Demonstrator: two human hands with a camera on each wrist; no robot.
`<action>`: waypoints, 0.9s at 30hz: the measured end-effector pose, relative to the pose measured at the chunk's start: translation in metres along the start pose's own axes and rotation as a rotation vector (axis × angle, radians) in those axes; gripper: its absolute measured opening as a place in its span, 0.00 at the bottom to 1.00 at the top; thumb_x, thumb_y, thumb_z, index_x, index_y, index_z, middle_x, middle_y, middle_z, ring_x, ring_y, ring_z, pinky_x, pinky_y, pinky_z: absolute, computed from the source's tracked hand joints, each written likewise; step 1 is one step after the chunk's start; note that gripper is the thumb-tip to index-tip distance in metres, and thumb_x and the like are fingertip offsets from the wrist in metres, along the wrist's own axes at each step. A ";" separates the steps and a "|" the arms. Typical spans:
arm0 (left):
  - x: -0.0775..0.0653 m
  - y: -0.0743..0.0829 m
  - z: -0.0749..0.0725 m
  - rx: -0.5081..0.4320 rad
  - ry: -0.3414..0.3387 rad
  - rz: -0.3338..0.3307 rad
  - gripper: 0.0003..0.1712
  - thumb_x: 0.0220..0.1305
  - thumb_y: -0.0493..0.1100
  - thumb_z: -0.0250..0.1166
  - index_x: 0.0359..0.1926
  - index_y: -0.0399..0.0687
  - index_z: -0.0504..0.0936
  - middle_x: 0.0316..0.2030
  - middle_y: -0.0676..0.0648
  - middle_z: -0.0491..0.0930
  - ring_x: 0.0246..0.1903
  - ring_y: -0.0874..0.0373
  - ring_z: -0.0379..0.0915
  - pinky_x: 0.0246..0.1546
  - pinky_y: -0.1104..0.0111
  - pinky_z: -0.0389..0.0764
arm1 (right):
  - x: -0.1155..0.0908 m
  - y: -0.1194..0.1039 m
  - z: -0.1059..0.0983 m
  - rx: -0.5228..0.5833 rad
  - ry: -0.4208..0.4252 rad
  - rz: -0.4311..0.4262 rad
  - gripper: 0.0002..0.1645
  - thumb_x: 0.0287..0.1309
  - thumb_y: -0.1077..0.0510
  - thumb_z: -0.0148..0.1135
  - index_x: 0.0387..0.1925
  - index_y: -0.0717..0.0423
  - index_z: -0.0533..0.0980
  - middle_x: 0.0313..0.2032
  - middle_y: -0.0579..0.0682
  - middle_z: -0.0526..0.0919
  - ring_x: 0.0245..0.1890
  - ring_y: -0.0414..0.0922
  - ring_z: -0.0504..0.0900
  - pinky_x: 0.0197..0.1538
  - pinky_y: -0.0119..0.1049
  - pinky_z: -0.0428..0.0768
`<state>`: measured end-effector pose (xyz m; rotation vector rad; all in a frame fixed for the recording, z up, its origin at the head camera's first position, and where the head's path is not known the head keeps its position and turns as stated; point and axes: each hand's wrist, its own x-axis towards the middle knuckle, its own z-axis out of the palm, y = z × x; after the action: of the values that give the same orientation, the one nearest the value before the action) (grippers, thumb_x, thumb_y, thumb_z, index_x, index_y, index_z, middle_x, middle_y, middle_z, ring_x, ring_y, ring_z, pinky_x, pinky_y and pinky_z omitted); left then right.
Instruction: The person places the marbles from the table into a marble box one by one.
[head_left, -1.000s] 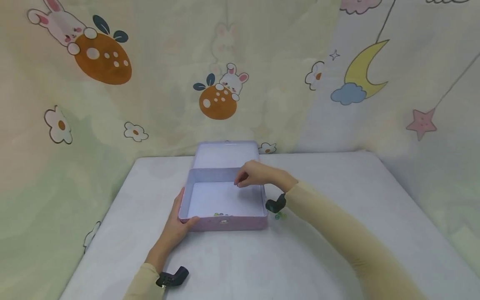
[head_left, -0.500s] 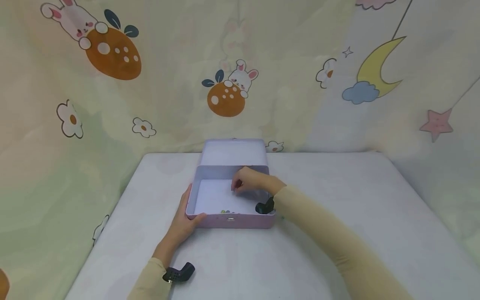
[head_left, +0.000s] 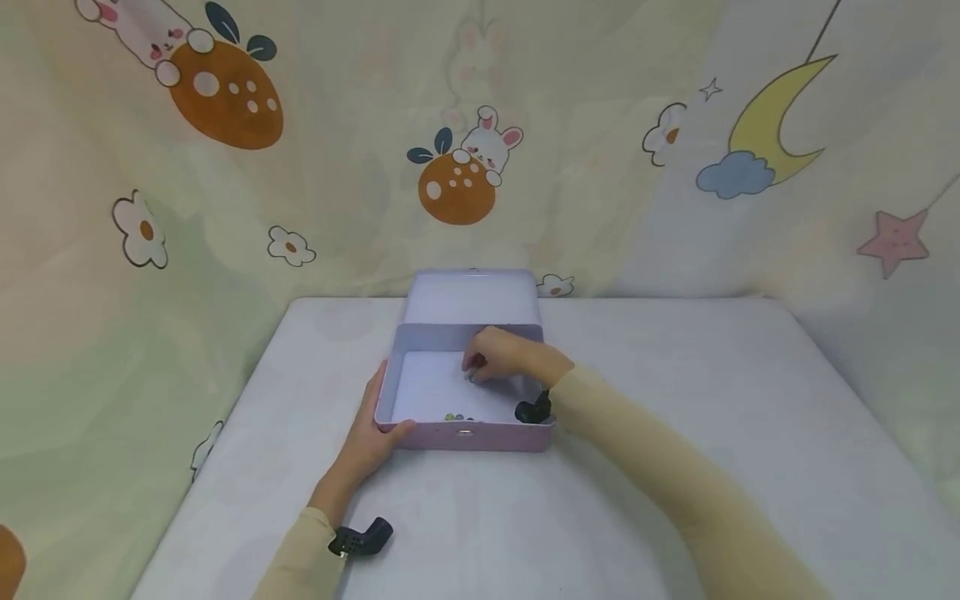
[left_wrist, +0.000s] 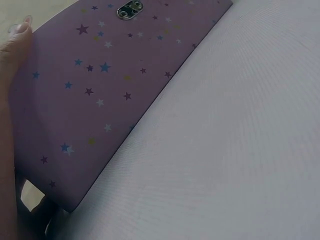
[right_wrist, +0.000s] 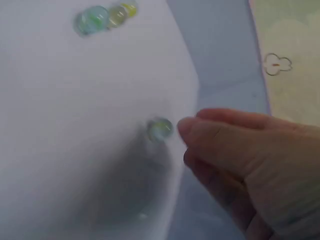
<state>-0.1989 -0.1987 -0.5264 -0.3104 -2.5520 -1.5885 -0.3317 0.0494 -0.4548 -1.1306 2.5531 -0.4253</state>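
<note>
Purple box (head_left: pixel 472 437) gripped by left hand (head_left: pixel 369 443) holds a marble (right_wrist: pixel 160 129) just beside right hand's (head_left: pixel 504 353) slightly parted fingertips (right_wrist: pixel 189 131).

Right hand (head_left: pixel 501 352) lower and further into the box (head_left: pixel 465 438), a marble (right_wrist: pixel 160 129) in sight at its fingertips.
A second ago the hand hung higher, nearer the right wall; its fingertips have since dropped toward the floor and shifted toward the left edge. The marble has come into view just past them. The black wrist camera (head_left: pixel 533 410), earlier outside the right wall, covers the front right corner, and the sleeve (head_left: pixel 637 467) hides the green beads seen beside that corner.
</note>
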 end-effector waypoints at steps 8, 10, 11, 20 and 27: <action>0.000 -0.001 0.003 -0.016 -0.010 0.023 0.60 0.49 0.49 0.70 0.75 0.60 0.41 0.74 0.47 0.45 0.73 0.42 0.43 0.67 0.38 0.48 | -0.062 -0.005 -0.038 0.089 0.243 0.001 0.12 0.56 0.61 0.66 0.44 0.53 0.84 0.39 0.47 0.84 0.40 0.39 0.81 0.46 0.31 0.82; 0.001 0.000 0.002 -0.017 -0.018 0.019 0.60 0.49 0.48 0.69 0.75 0.62 0.40 0.75 0.48 0.45 0.73 0.43 0.42 0.68 0.39 0.48 | -0.084 -0.003 -0.041 0.108 0.329 0.023 0.13 0.55 0.62 0.66 0.44 0.53 0.84 0.39 0.47 0.84 0.40 0.40 0.81 0.46 0.32 0.82; 0.002 0.000 0.001 -0.022 -0.020 0.011 0.60 0.49 0.48 0.69 0.75 0.63 0.40 0.75 0.48 0.45 0.73 0.44 0.42 0.68 0.39 0.48 | -0.094 -0.001 -0.040 0.119 0.368 0.040 0.13 0.55 0.62 0.66 0.44 0.53 0.83 0.39 0.47 0.84 0.40 0.41 0.81 0.46 0.34 0.83; 0.003 0.008 -0.003 -0.035 -0.045 -0.048 0.60 0.49 0.45 0.69 0.75 0.52 0.39 0.75 0.44 0.43 0.73 0.42 0.40 0.69 0.40 0.45 | -0.180 0.022 0.021 0.181 0.500 0.366 0.15 0.54 0.61 0.67 0.46 0.56 0.82 0.43 0.52 0.85 0.44 0.47 0.84 0.47 0.41 0.83; 0.007 0.001 0.001 -0.011 -0.041 -0.022 0.60 0.50 0.48 0.70 0.75 0.62 0.39 0.75 0.50 0.43 0.74 0.45 0.40 0.68 0.39 0.46 | -0.206 0.032 0.060 0.164 0.487 0.439 0.14 0.52 0.62 0.68 0.43 0.55 0.83 0.41 0.50 0.86 0.43 0.47 0.84 0.48 0.43 0.82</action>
<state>-0.2058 -0.1968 -0.5248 -0.3203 -2.5860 -1.6213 -0.1973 0.2161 -0.4878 -0.4159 2.9944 -0.8569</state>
